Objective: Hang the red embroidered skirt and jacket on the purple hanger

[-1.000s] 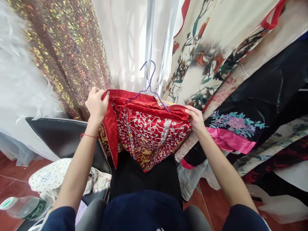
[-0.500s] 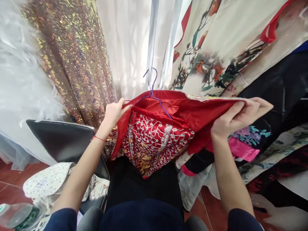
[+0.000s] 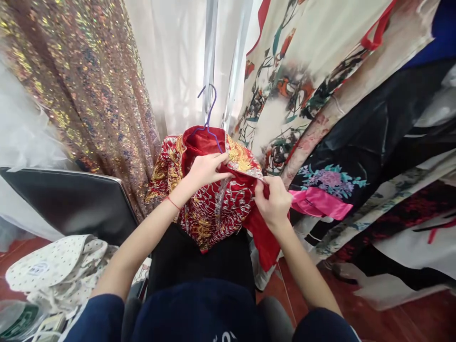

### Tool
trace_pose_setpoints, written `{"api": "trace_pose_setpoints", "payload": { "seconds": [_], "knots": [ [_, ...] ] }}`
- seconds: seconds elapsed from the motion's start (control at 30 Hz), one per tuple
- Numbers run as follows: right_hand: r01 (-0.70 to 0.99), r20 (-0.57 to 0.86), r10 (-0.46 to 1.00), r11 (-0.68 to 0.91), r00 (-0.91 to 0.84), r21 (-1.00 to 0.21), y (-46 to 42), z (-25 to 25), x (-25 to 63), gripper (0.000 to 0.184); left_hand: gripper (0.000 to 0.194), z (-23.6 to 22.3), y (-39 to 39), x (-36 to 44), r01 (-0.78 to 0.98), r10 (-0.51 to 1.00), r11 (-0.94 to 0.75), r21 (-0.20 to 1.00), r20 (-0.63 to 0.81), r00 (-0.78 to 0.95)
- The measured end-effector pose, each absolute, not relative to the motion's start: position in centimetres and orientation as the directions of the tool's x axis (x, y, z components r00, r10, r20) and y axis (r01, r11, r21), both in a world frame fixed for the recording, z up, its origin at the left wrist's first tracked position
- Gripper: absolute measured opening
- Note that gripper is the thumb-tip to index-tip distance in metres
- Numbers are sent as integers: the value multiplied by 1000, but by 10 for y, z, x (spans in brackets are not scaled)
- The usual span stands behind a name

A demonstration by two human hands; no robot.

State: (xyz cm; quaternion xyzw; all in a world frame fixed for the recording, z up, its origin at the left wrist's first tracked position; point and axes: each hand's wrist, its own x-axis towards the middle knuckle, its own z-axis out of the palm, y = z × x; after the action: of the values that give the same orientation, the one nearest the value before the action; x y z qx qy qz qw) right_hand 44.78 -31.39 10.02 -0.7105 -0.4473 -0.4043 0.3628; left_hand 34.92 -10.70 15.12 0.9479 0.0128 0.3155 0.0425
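Note:
A red jacket (image 3: 242, 156) with gold and silver embroidery hangs on a purple wire hanger (image 3: 213, 107), over a red skirt or inner piece (image 3: 203, 213) with silver and gold patterning that ends in a point. My left hand (image 3: 204, 171), a red cord round its wrist, reaches across the front and pinches the jacket's edge just below the hanger. Lower and to the right, my right hand (image 3: 273, 202) is closed round the same front edge, fingers curled over it. Plain red lining drops below the right hand. The left fingertips partly cover the cloth they hold.
At the left stands a black chair (image 3: 71, 204) with a dotted white bag (image 3: 46, 266) and a plastic bottle (image 3: 17, 318). A sequinned gold dress (image 3: 96, 95) hangs behind it. Floral cream garments (image 3: 278, 95) and a black one with pink trim (image 3: 320, 202) hang on the right.
The right hand spread the jacket front out to the right, then brought it back in. My left hand left the left edge and moved right onto the other front edge.

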Motion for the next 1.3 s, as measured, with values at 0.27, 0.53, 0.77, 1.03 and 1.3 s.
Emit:
{"api": "trace_pose_setpoints", "payload": {
  "seconds": [0.27, 0.53, 0.77, 1.03, 1.3],
  "knots": [
    [896, 868, 417, -439, 271, -68, -311, 72, 486, 36, 25, 116, -131, 398, 200, 340, -940, 276, 704, 623],
    [875, 762, 431, -235, 483, -422, -282, 71, 488, 58, 35, 108, -123, 441, 273, 596, -796, 541, 620, 510],
    [833, 792, 434, 147, 430, -533, -276, 72, 416, 49, 11, 100, -102, 451, 16, 597, -742, 670, 649, 471],
    [722, 680, 464, 118, 567, -682, -244, 22, 404, 22, 25, 29, -137, 334, -343, 562, -579, 740, 667, 490],
    [753, 653, 478, -25, 587, -658, -213, 1, 404, 17, 30, -15, -84, 327, 154, 742, -668, 728, 637, 210]
  ]
}}
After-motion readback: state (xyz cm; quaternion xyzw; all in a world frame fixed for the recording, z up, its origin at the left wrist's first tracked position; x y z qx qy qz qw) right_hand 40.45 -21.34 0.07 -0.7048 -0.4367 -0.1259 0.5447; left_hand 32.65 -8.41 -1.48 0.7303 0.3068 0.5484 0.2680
